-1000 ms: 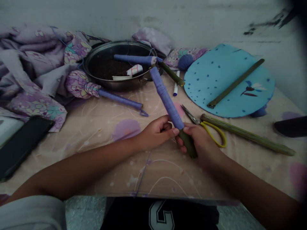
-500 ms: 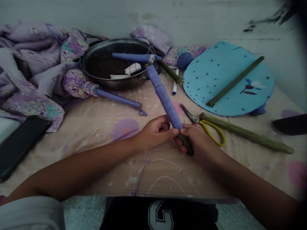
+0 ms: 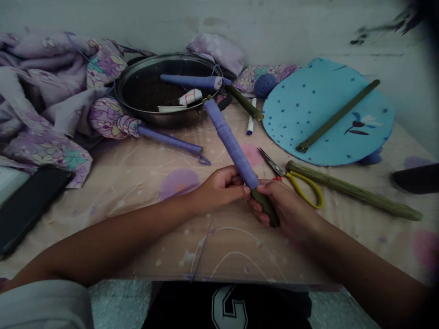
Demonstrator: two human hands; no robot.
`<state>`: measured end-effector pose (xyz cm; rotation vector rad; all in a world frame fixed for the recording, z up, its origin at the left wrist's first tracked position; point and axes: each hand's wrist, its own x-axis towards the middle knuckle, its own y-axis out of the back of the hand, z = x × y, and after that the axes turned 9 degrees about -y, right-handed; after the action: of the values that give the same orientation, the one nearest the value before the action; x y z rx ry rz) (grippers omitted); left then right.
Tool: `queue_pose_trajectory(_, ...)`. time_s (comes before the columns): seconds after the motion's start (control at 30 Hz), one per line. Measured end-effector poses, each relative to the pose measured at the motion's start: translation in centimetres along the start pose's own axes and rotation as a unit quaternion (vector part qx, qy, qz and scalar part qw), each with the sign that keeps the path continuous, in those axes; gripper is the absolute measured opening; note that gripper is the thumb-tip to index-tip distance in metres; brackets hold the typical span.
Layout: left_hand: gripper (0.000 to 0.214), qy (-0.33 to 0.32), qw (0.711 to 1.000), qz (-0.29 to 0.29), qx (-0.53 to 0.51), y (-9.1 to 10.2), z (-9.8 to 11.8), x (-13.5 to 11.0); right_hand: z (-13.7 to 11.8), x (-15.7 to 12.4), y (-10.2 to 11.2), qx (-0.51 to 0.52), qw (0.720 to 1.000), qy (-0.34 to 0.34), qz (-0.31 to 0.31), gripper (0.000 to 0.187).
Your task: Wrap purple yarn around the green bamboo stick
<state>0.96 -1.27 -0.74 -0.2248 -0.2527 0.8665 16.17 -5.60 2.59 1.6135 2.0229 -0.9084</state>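
Note:
A green stick wrapped in purple yarn [image 3: 233, 145] slants up and away in front of me, its lower end bare and green. My left hand [image 3: 224, 187] is closed round the wrapped part near the lower edge of the yarn, thumb against it. Just below, my right hand [image 3: 283, 205] grips the bare green end, with the thumb at the yarn's edge. A purple strand [image 3: 202, 249] runs over the near edge of the table; where it joins the stick is hidden. Scissors with yellow handles [image 3: 291, 176] lie to the right of my hands.
A metal pan [image 3: 137, 109] holds dark matter, with another wrapped stick [image 3: 192, 82] across it. A cloth-headed wrapped stick [image 3: 168, 139], a marker [image 3: 251, 119], a bare green stick [image 3: 353, 189], a blue round mat [image 3: 318, 91] bearing another stick, and a phone [image 3: 30, 210] surround my hands.
The wrapped stick's upper end has swung slightly left, and its lower end has shifted a little right and down. Both hands keep hold of it.

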Motion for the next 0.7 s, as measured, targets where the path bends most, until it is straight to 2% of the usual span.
queue_pose_trajectory(0.13, 0.027, 0.013, 1.000, 0.005, 0.014, -0.18, -0.06, 0.05, 0.13, 0.07, 0.12, 0.007, 1.000, 0.000, 0.011, 0.020)
queue_pose_trajectory(0.27, 0.029, -0.021, 1.000, 0.010, -0.011, -0.46, 0.02, 0.34, 0.01, 0.18, 0.36, 0.023, 0.999, 0.000, 0.042, 0.022)
queue_pose_trajectory(0.47, 0.031, -0.019, 0.999, 0.001, -0.037, -0.62, -0.02, 0.39, -0.17, 0.34, 0.56, 0.054, 0.998, 0.006, -0.029, 0.014)
queue_pose_trajectory(0.7, 0.029, -0.017, 1.000, 0.014, -0.005, -0.32, 0.01, 0.14, 0.27, 0.66, 0.32, 0.048, 0.999, 0.012, -0.020, 0.021)
